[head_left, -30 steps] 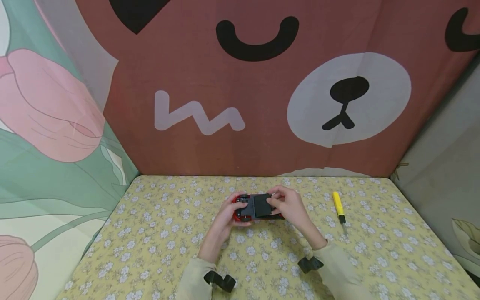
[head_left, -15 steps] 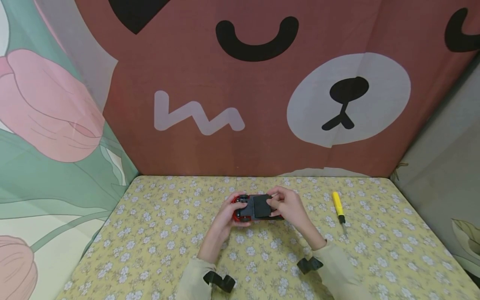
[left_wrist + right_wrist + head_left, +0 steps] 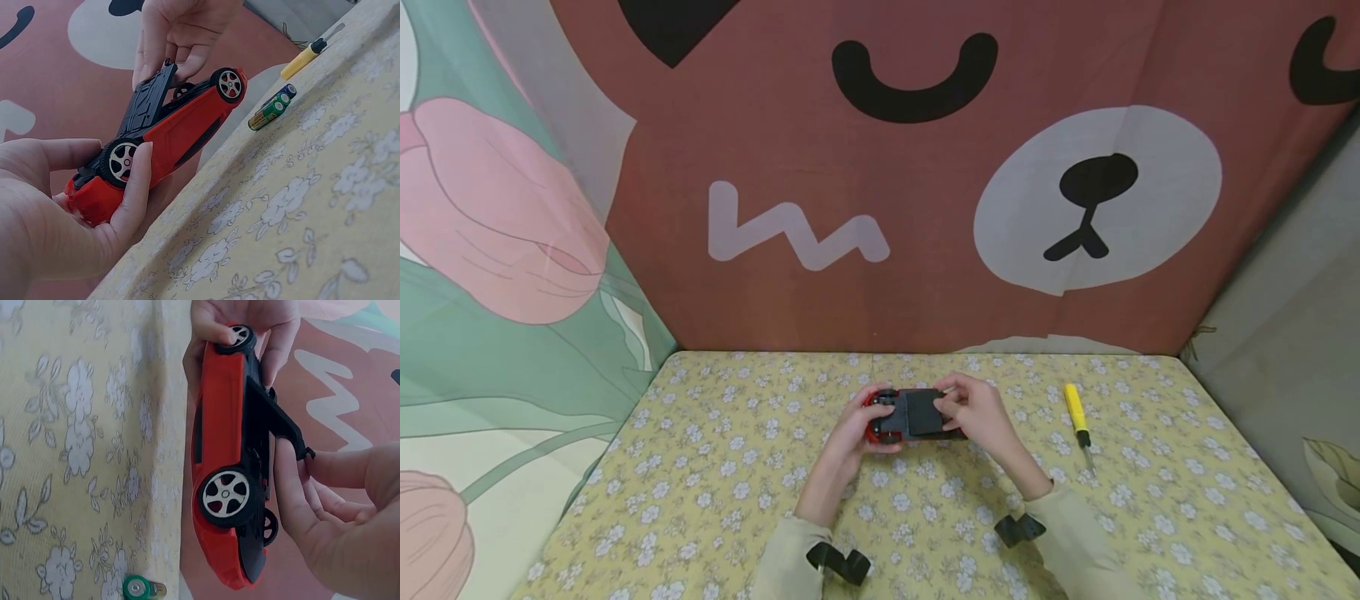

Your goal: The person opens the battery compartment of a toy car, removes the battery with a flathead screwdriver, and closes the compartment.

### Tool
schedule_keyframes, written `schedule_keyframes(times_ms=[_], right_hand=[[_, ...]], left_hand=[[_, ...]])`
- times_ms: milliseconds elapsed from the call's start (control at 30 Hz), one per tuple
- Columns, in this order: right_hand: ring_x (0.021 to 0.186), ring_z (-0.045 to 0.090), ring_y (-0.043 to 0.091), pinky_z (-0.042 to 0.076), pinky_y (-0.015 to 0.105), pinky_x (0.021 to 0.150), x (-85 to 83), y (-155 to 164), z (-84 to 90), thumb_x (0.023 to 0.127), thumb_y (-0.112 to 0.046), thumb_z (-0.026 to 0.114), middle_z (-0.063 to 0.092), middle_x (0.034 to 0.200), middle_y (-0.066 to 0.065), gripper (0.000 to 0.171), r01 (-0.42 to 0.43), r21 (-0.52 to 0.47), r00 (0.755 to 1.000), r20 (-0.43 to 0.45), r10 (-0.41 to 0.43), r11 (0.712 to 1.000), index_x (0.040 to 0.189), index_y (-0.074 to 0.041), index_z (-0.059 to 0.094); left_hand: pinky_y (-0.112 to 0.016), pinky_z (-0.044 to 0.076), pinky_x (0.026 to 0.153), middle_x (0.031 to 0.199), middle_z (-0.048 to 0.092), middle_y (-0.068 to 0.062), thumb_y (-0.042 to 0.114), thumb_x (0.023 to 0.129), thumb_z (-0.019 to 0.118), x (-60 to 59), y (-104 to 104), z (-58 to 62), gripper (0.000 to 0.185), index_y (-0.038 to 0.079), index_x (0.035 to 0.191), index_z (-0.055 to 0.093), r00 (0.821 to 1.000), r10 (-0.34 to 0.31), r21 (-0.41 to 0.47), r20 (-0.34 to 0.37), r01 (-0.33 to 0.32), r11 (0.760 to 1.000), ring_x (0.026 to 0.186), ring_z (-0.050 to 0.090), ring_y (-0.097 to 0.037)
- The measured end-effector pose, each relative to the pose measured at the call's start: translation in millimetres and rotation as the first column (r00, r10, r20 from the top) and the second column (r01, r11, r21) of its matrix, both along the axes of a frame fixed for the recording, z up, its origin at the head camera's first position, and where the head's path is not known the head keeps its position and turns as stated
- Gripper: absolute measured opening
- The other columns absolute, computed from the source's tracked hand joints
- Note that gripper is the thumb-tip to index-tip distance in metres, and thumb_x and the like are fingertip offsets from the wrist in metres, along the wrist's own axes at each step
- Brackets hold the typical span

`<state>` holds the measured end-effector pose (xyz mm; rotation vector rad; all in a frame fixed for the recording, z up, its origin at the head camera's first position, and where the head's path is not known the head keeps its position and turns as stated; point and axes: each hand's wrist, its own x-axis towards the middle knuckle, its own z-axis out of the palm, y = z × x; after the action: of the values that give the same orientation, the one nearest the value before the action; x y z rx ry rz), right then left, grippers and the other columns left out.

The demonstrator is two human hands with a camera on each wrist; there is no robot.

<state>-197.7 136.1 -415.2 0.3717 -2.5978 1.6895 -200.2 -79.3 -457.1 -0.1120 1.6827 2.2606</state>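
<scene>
A red toy car [image 3: 880, 429] lies upside down between both hands, just above the flowered table. My left hand [image 3: 859, 425] grips one end, with thumb and fingers curled round a wheel [image 3: 120, 161]. The car's black underside faces up. From it a black battery cover [image 3: 147, 100] stands lifted at an angle. My right hand [image 3: 972, 408] pinches the raised edge of that cover [image 3: 275, 422] with its fingertips [image 3: 289, 464]. In the right wrist view the car [image 3: 224, 456] hangs beside the table edge, and my left hand [image 3: 240, 319] holds its far end.
A yellow-handled screwdriver [image 3: 1078, 418] lies on the yellow flowered tablecloth [image 3: 737, 483] to the right of the hands. Green batteries [image 3: 271, 107] lie on the cloth beyond the car. Printed fabric walls [image 3: 880, 208] close in the back and both sides.
</scene>
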Motion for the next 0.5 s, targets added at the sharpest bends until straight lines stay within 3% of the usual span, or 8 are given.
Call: schedule_keyframes(times_ms=[233, 500], right_hand=[[0.071, 0.069, 0.027, 0.066, 0.037, 0.061, 0.3, 0.8, 0.6, 0.097, 0.004, 0.067, 0.068, 0.08, 0.011, 0.017, -0.001, -0.02, 1.0, 0.028, 0.001, 1.0, 0.114, 0.006, 0.067], [0.069, 0.067, 0.021, 0.061, 0.03, 0.058, 1.6, -1.8, -2.0, 0.094, 0.004, 0.072, 0.069, 0.08, 0.007, 0.016, 0.054, 0.109, 0.993, -0.108, -0.042, 0.993, 0.11, 0.003, 0.072]], left_hand=[[-0.04, 0.067, 0.069, 0.143, 0.05, -0.023, 0.015, 0.099, 0.064, -0.2, 0.3, 0.1, 0.049, 0.01, 0.147, 0.052, 1.0, -0.005, -0.007, -0.003, 0.005, 1.0, 0.102, 0.067, -0.033], [-0.036, 0.066, 0.064, 0.142, 0.051, -0.023, 0.014, 0.1, 0.063, -0.2, -1.0, 2.5, 0.045, 0.012, 0.144, 0.054, 1.0, -0.003, 0.009, -0.006, 0.003, 1.0, 0.099, 0.068, -0.032]])
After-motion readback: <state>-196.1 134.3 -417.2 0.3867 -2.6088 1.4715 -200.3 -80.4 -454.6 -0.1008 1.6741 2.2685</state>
